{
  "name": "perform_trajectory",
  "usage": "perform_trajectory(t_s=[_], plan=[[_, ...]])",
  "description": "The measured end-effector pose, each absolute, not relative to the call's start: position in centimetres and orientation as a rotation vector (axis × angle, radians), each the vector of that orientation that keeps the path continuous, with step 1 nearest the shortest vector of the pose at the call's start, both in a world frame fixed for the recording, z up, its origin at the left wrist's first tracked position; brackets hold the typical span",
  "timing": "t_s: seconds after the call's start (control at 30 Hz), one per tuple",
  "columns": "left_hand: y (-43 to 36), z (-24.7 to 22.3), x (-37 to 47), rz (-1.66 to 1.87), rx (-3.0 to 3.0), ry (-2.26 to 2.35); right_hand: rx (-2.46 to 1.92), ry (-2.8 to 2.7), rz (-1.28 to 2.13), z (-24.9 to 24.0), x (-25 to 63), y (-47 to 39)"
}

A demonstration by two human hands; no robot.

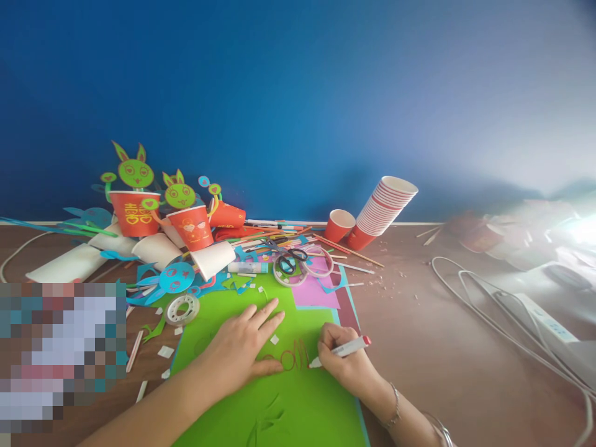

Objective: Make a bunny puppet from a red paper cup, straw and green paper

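My right hand (342,357) grips a red marker (350,347), its tip touching the green paper (321,410). Left of the tip is a red drawing (295,359): a round shape and tall ear-like loops. My left hand (249,344) lies flat on the same sheet with fingers spread, partly over more red lines. Thin green paper scraps (272,422) rest on the lower part of the sheet, and a small white piece (274,339) lies between my hands.
Rabbit-faced red paper cups (189,228) stand at the back left beside a blue rabbit cutout (177,277). Scissors (287,264), tape rolls (182,309) and a glue stick (246,267) lie behind the sheet. Stacked cups (384,208) lean near the wall; a power strip (535,316) with cables is right.
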State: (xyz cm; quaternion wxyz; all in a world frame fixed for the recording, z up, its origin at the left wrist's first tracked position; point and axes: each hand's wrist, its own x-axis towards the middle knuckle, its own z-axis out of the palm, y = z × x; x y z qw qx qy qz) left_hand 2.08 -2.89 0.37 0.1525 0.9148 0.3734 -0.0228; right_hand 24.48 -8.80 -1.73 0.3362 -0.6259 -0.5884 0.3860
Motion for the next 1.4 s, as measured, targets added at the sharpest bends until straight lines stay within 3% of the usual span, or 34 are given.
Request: perform_trajectory(t_s=[0.17,0.77,1.4], plan=[[-2.9,0.4,2.2,-0.089,2.620,1.078,-1.507,-1.475,1.076,-1.6,24.4,-9.2],[-2.9,0.1,2.1,-0.058,2.649,1.068,-1.654,-1.690,0.975,-1.4,23.5,-8.9],[-2.9,0.6,2.1,-0.089,2.623,1.063,-1.694,-1.569,0.958,-1.4,23.3,-8.7]])
